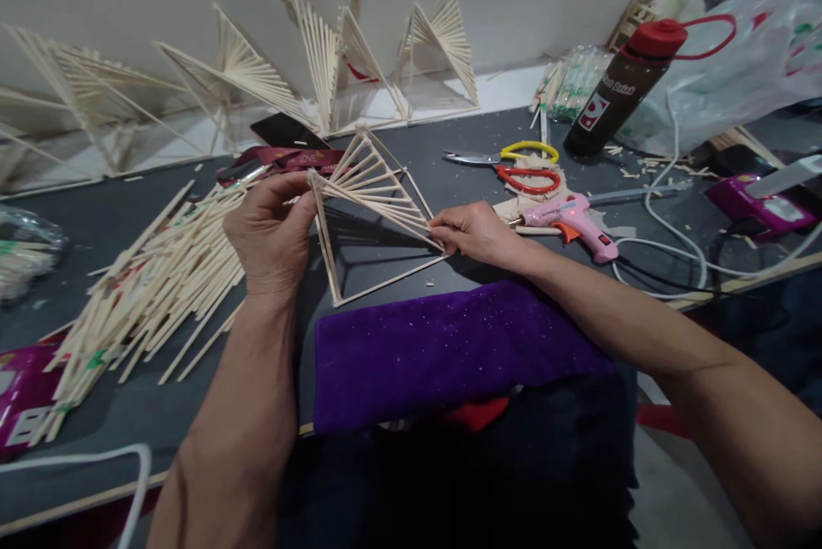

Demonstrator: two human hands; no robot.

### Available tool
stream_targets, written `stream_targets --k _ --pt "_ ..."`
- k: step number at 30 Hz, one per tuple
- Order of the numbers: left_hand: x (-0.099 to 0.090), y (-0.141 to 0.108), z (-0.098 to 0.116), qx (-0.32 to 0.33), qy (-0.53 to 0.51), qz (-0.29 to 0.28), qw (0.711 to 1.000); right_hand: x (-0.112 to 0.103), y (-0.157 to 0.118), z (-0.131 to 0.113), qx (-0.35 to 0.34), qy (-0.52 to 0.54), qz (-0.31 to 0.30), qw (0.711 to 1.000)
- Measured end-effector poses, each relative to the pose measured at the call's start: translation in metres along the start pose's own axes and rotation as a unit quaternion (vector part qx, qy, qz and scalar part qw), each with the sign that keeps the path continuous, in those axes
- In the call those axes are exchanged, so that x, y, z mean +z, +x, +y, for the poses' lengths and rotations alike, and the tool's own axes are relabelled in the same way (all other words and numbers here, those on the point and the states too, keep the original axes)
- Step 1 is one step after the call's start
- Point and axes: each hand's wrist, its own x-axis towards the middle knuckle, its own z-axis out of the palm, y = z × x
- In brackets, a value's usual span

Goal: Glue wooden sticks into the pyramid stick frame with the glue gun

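A frame of pale wooden sticks (378, 193), with a fan of sticks across it, stands on the grey table between my hands. My left hand (276, 228) pinches its upper left corner between thumb and fingers. At the frame's right side, my right hand (472, 234) is closed on the lower right end of the fan, where the sticks meet. A heap of loose sticks (167, 283) lies left of my left hand. Just beyond my right wrist rests a pink glue gun (571, 215), its nozzle pointing left.
Several finished stick structures (237, 74) line the wall. Scissors (527, 164) with yellow and red handles lie behind my right hand. A dark bottle (620, 91) with a red cap, a plastic bag (738, 61) and a white cable (648, 198) are at right. A purple cloth (443, 356) covers the front edge.
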Motion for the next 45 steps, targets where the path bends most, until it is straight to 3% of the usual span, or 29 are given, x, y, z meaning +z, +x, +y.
stream_targets --k 15,24,37,45 --pt "0.000 -0.001 -0.001 -0.006 0.015 -0.010 1.000 0.001 0.000 -0.002 0.011 -0.007 0.004 1.000" --pt "0.004 -0.003 0.004 0.038 0.009 0.015 0.999 -0.003 0.002 -0.001 0.000 -0.052 0.031 0.998" --pt "0.004 -0.004 0.010 0.041 0.044 0.017 0.998 -0.003 0.002 0.003 -0.007 -0.055 0.012 0.998" --pt "0.004 -0.004 0.007 0.034 0.037 0.018 0.999 0.000 0.001 0.001 -0.005 -0.035 0.089 0.995"
